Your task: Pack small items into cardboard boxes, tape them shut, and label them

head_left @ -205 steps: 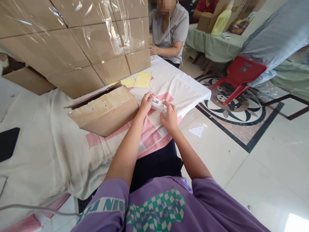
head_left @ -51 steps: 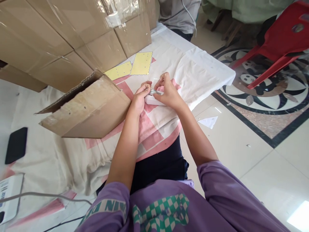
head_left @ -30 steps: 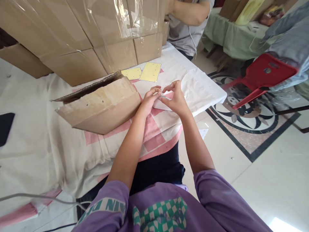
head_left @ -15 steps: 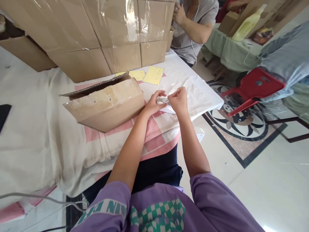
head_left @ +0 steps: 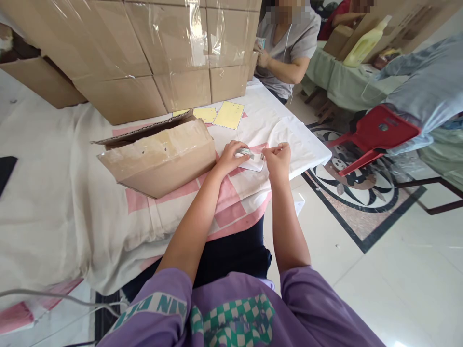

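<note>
My left hand (head_left: 231, 158) curls around a small, round, grey-white roll (head_left: 243, 152) that looks like clear tape. Beneath and just right of it, a white flat piece (head_left: 255, 164) lies on the cloth. My right hand (head_left: 278, 158) is a short way to the right, thumb and fingertips pinched together. A small dark-and-light bit (head_left: 262, 156) shows by those fingertips; whether they grip it, or a thin strip, is too fine to make out. An open cardboard box (head_left: 166, 161) lies left of my left hand.
Stacked cardboard boxes (head_left: 181, 48) wall off the table's far side. Yellow cards (head_left: 228, 114) lie before them on the cloth-covered table (head_left: 97, 193). A co-worker (head_left: 289, 53) sits beyond the far corner. To the right stands a red plastic chair (head_left: 383, 127).
My right hand has shifted right and slightly toward me, widening the gap from my left hand. More of the white piece shows between them. The co-worker's hand is lower.
</note>
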The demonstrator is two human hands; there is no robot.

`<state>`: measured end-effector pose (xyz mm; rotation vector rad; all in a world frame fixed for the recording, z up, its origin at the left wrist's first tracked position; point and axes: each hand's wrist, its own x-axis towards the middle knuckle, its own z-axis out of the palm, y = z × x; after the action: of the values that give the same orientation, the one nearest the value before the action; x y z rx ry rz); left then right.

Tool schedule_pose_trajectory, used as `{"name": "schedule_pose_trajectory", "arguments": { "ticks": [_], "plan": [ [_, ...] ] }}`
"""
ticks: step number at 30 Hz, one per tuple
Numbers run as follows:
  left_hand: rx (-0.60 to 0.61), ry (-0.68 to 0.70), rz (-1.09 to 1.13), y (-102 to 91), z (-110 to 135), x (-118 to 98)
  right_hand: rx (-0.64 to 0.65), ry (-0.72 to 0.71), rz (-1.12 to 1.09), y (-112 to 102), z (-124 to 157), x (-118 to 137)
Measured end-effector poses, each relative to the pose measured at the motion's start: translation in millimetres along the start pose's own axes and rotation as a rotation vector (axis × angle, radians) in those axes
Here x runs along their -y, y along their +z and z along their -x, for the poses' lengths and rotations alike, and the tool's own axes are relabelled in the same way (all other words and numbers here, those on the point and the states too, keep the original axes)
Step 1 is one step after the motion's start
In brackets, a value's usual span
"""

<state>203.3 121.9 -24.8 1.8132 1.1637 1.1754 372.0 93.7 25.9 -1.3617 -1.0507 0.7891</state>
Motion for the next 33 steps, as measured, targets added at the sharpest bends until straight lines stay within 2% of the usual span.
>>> {"name": "schedule_pose_trajectory", "arguments": {
  "ticks": [8,15,20,28,33],
  "plan": [
    [0.008,-0.020,0.062,-0.6,1,-3,-0.052,0.067,-0.110,-9,-1,0],
    [0.024,-0.039,0.080,-0.9,3,-4,-0.083,0.070,-0.156,-21,5,0],
    [0.017,-0.049,0.090,-0.4,3,-3,-0.173,0.109,-0.168,-31,1,-10],
    [0.016,-0.043,0.088,-0.5,4,-2,-0.192,0.231,-0.240,-36,8,-27],
    [0.020,-0.032,0.091,-0.1,3,0,-0.220,0.212,-0.248,-37,5,-28]
  ]
}}
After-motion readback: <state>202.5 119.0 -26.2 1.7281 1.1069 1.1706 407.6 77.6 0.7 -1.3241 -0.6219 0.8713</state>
